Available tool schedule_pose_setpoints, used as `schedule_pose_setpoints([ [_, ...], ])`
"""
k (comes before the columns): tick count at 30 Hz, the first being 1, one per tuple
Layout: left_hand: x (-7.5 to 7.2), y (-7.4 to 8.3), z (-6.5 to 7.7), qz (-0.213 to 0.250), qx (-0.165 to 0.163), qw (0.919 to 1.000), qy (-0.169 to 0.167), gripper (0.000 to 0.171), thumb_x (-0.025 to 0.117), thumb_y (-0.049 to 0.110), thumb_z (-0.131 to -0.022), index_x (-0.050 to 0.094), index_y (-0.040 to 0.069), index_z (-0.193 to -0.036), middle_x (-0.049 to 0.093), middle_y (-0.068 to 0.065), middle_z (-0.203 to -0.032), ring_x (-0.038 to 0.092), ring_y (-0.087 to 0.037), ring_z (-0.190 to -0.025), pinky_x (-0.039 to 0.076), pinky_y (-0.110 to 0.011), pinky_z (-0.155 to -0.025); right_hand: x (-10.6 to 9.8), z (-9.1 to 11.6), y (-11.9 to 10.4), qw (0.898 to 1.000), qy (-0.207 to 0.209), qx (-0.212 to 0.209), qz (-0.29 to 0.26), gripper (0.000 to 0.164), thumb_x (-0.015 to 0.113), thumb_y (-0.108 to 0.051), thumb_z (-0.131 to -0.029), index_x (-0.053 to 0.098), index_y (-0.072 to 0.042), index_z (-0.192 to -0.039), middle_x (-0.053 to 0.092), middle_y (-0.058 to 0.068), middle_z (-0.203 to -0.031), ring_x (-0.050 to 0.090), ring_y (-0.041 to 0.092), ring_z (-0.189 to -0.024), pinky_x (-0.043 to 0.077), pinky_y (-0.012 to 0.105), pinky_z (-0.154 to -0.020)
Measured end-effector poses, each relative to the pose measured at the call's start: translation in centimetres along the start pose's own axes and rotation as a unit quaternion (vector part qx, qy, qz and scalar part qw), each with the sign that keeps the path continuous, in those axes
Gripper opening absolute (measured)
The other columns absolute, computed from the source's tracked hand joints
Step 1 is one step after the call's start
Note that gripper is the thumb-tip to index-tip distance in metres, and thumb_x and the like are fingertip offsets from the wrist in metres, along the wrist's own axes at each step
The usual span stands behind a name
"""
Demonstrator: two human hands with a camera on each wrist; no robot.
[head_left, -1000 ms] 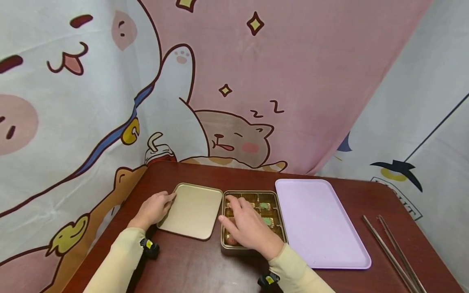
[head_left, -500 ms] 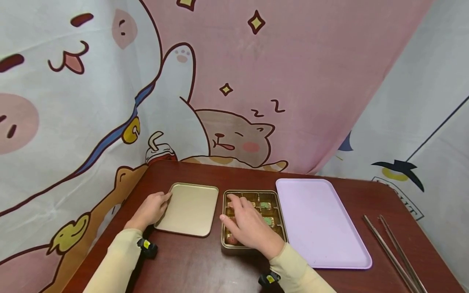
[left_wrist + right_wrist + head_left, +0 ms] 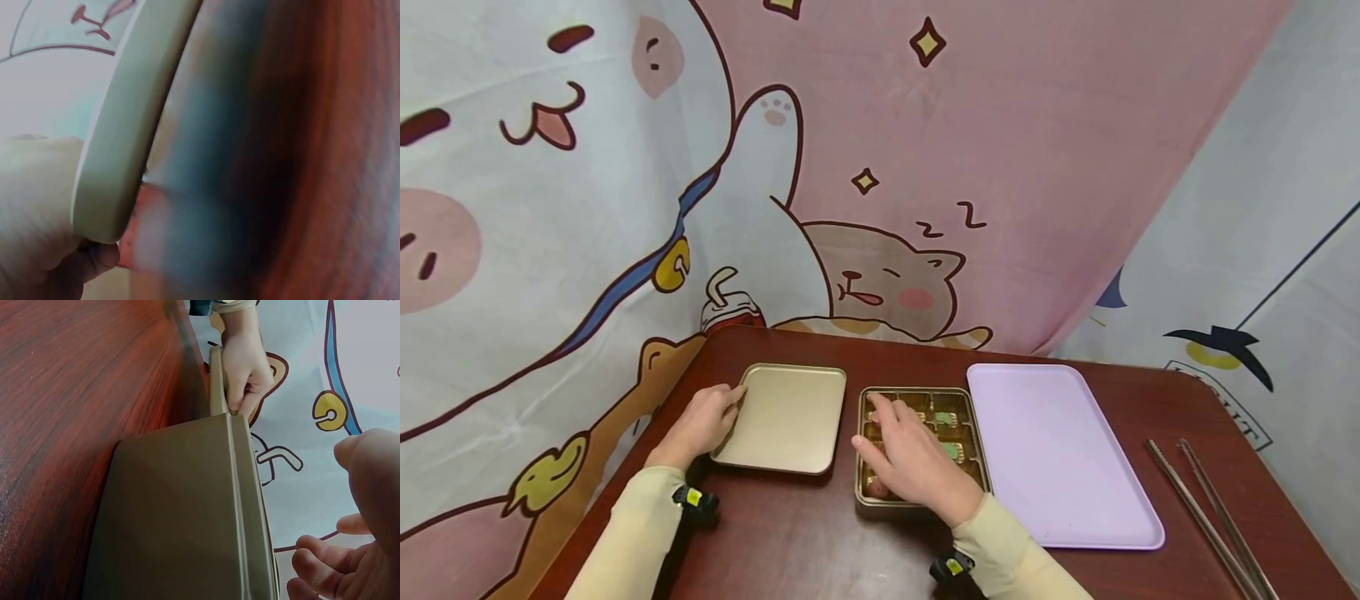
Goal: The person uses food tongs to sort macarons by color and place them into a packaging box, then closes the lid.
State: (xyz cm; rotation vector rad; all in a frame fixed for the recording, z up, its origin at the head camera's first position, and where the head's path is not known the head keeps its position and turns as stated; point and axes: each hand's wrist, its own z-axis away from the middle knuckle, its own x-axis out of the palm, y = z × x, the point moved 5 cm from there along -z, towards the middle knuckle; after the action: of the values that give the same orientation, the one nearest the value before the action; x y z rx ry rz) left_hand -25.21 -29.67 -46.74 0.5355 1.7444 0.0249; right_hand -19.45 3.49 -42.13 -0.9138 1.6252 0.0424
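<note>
A pale gold, rounded-square tin lid (image 3: 790, 417) is held at its left edge by my left hand (image 3: 702, 423), the thumb along the rim. Seen from the left wrist, the lid (image 3: 125, 137) stands off the table, with fingers curled under its edge. To its right is a gold tin box (image 3: 887, 507) with a divided insert; small pieces in gold wrappers, some with green tops (image 3: 953, 452), sit in its compartments. My right hand (image 3: 917, 458) is over the box with fingers loosely spread, hiding part of the compartments. From the right wrist, those fingers hold nothing.
A lilac tray (image 3: 1060, 458) lies right beside the box. Metal tongs (image 3: 1210, 521) rest near the table's right side. The brown table (image 3: 775, 533) ends at a cartoon-printed cloth (image 3: 1037, 167) behind and on the left.
My left hand has shifted the lid left, away from the box, and now slightly up and back. My right hand stays over the box.
</note>
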Motion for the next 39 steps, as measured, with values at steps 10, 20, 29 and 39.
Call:
schedule_pose_setpoints([
  [10,-3.0,5.0,-0.4,0.008,0.023,0.9993,0.027,0.039,0.063,-0.009,-0.092,0.067,-0.011,-0.131,0.055,-0.005,-0.078,0.045,-0.016,-0.068,0.043,-0.029,-0.059,0.1,-0.3,-0.1,1.0,-0.001,0.0,0.014,0.073,0.056,-0.046,-0.107,0.033,-0.006,-0.163,0.063,0.014,-0.117,0.061,0.024,-0.096,0.057,0.041,-0.077],
  [20,-4.7,8.7,-0.5,0.025,0.039,0.9982,0.037,0.038,0.064,-0.009,-0.093,0.067,-0.011,-0.131,0.053,-0.004,-0.076,0.043,-0.015,-0.068,0.041,-0.025,-0.057,-0.3,-0.7,0.0,0.999,0.011,0.011,-0.029,0.058,0.053,-0.025,-0.108,0.041,0.006,-0.156,0.061,0.025,-0.14,0.062,0.037,-0.127,0.055,0.052,-0.103],
  [29,-4.2,9.7,-0.6,0.021,0.054,0.9978,0.033,0.038,0.064,-0.006,-0.094,0.067,-0.011,-0.131,0.064,-0.008,-0.084,0.051,-0.015,-0.072,0.047,-0.028,-0.061,-1.4,-0.2,0.7,1.0,0.014,0.008,-0.025,0.056,0.055,-0.013,-0.102,0.045,0.012,-0.151,0.063,0.026,-0.135,0.066,0.034,-0.12,0.058,0.047,-0.098],
  [39,-2.7,12.5,-1.0,0.045,0.084,0.9953,0.016,0.035,0.066,0.0,-0.096,0.069,-0.008,-0.13,0.067,-0.006,-0.084,0.046,-0.008,-0.066,0.042,-0.021,-0.056,-3.1,2.0,3.4,1.0,0.002,0.024,-0.003,0.056,0.057,-0.009,-0.101,0.046,0.011,-0.151,0.062,0.027,-0.14,0.063,0.036,-0.126,0.055,0.049,-0.103],
])
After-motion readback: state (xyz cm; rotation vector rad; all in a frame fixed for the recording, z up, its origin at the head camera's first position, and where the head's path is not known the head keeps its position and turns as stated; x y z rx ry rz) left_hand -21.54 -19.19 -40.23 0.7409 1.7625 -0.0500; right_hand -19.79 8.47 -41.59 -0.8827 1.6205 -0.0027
